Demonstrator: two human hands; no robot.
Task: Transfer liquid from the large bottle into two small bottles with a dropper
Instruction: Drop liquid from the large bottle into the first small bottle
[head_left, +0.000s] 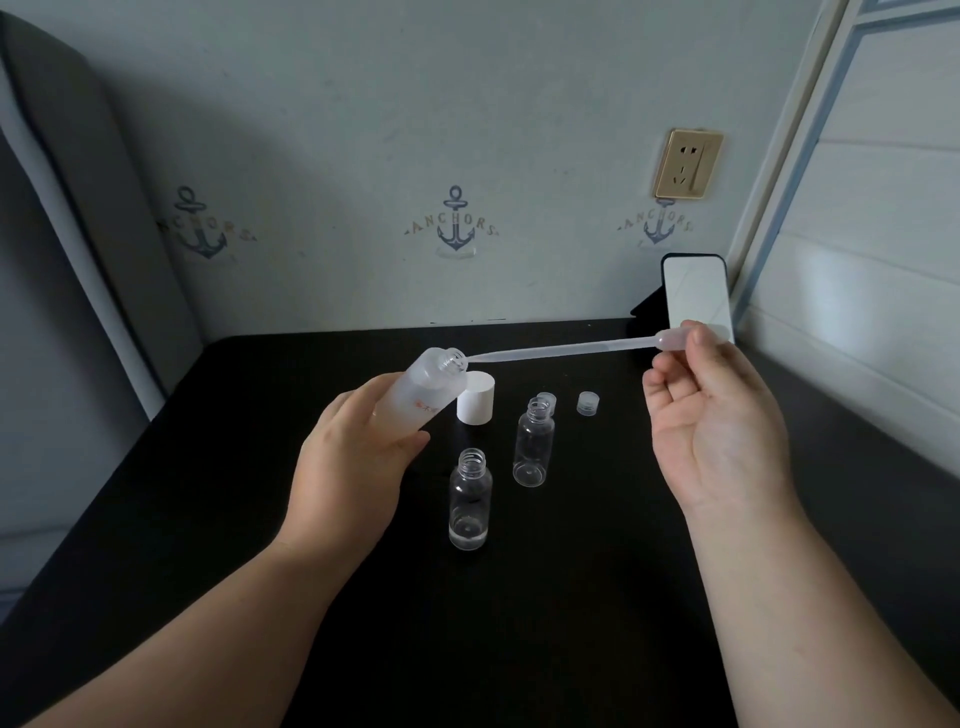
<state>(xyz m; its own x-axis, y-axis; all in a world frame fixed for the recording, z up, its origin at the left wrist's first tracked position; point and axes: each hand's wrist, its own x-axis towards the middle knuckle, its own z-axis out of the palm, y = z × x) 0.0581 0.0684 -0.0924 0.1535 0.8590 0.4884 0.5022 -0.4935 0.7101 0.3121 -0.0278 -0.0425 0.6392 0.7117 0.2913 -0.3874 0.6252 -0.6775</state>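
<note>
- Fingers (670, 379) of the right hand (711, 415) curl inward, palm facing the camera, with thumb and forefinger pinching the bulb of a clear plastic dropper (561, 349).
- Held nearly level, the dropper reaches leftward, and its thin tip sits at the open mouth of the large bottle; whether the tip is inside the neck is unclear.
- Wrapped around the lower body of the large frosted bottle (426, 387) is the left hand (353, 457), thumb on the near side, holding it raised above the bench and tilted so its uncapped neck points up and to the right.
- On the black bench (519, 623), two small clear bottles stand upright and uncapped between the hands.
- Nearer the camera, one small bottle (470, 501) holds a shallow layer of clear liquid at the bottom.
- Just behind it and to the right, the farther small bottle (534, 444) looks empty.
- Beside the large bottle's neck, a white cylindrical cap (476, 399) rests on the bench.
- Two small clear caps lie behind the small bottles: one (548, 401) partly hidden by the farther bottle's neck, the other (588, 403) a little to its right.
- At the bench's back right corner, a phone (696, 296) stands propped upright.
- Behind the bench, the wall shows anchor decals (456, 221) and a gold-framed power socket (688, 163).
</note>
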